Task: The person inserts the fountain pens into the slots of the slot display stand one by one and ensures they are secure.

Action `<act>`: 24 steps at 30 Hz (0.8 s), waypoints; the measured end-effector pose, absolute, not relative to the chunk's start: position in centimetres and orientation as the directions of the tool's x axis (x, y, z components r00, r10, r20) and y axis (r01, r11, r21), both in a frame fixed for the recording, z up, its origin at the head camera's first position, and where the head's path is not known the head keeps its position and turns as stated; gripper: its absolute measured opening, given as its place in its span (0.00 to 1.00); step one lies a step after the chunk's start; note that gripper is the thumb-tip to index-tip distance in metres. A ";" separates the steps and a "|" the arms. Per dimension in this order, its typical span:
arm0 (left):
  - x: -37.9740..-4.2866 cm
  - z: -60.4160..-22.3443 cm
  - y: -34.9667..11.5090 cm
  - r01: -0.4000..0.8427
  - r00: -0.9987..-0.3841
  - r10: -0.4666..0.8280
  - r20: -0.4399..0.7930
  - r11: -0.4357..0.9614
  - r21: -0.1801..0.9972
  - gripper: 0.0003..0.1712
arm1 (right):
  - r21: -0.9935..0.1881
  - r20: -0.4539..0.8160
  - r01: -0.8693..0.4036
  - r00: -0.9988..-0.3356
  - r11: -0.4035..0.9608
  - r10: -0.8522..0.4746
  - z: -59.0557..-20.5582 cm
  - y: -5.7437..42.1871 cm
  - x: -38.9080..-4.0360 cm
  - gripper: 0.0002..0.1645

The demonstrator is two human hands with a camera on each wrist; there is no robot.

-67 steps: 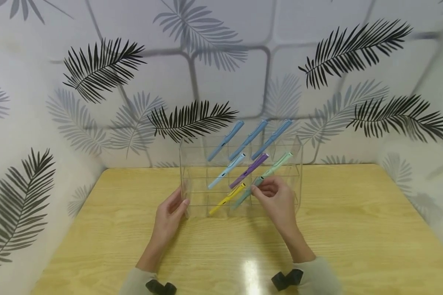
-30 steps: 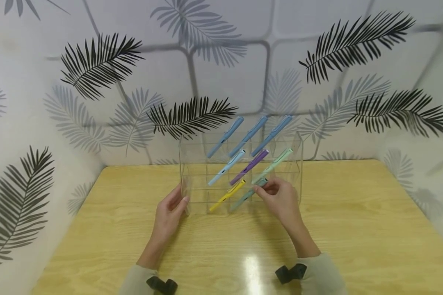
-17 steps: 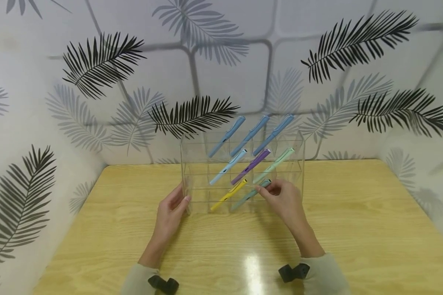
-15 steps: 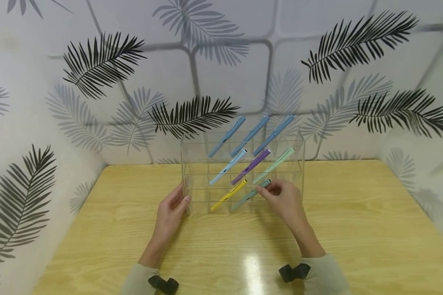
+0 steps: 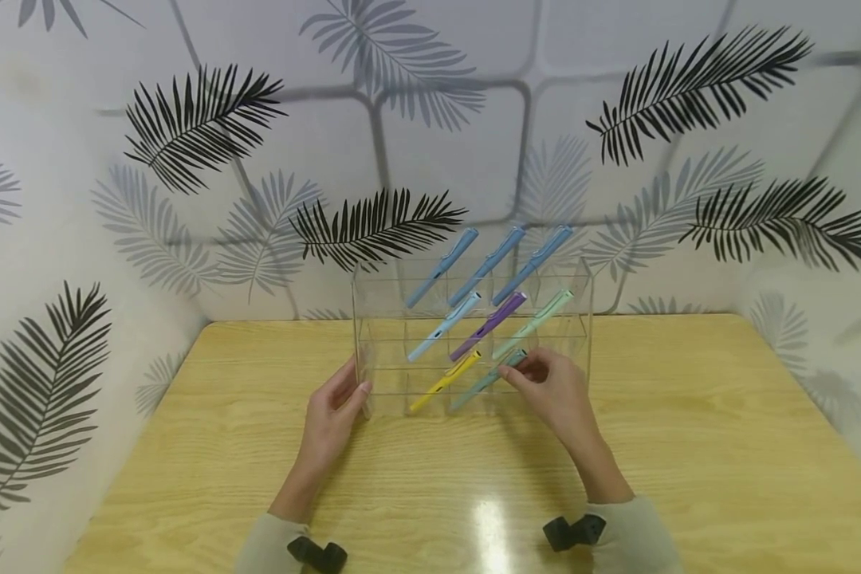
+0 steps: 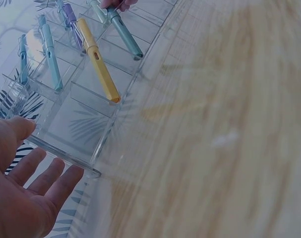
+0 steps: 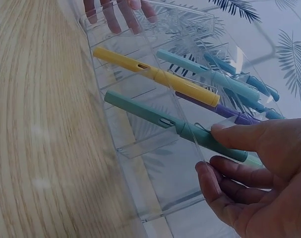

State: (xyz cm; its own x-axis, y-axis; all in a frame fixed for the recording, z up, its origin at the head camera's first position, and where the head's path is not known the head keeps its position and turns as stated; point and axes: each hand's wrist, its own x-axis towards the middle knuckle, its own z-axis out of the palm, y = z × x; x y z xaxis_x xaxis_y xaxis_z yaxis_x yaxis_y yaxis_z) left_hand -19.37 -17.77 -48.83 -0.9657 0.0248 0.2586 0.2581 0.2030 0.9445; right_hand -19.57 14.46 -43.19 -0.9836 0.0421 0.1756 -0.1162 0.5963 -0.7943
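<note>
A clear tiered pen organizer (image 5: 382, 394) stands on the wooden table, its compartments in rows. My left hand (image 5: 330, 410) holds its left side wall, thumb toward the front and the other fingers along the outside. With thumb and fingers, my right hand (image 5: 554, 391) pinches the capped upper part of a teal pen (image 7: 140, 110), which leans in the front row with its lower end in a compartment. Left of it leans a yellow pen (image 5: 445, 383). Behind stand a light blue pen (image 5: 443, 328), a purple pen (image 5: 488, 328) and a mint green pen (image 5: 534, 323).
Three blue pens, the left blue pen (image 5: 441, 269), the middle blue pen (image 5: 486, 267) and the right blue pen (image 5: 531, 267), lean in the back row. A leaf-patterned wall (image 5: 445, 159) rises behind the table (image 5: 689, 430). Dark devices sit at both cuffs.
Since the oldest frame, my right hand has shifted slightly right, tilting the teal pen's upper end that way. The left hand keeps its hold. Over the last half second almost nothing moves.
</note>
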 end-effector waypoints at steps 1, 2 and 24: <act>-19.4 -48.8 -17.8 0.255 -0.967 0.025 0.255 0.197 0.947 0.30 | -0.794 0.178 -0.121 -0.983 0.596 0.037 -43.2 14.5 -19.6 0.14; -19.3 -48.8 -17.8 0.249 -0.968 0.023 0.250 0.192 0.949 0.30 | -0.792 0.180 -0.125 -0.983 0.597 0.032 -43.1 14.6 -19.6 0.15; -20.0 -48.3 -19.5 0.301 -0.952 0.130 0.276 0.259 0.918 0.29 | -0.782 0.267 -0.234 -0.963 0.577 -0.029 -42.0 20.0 -17.5 0.16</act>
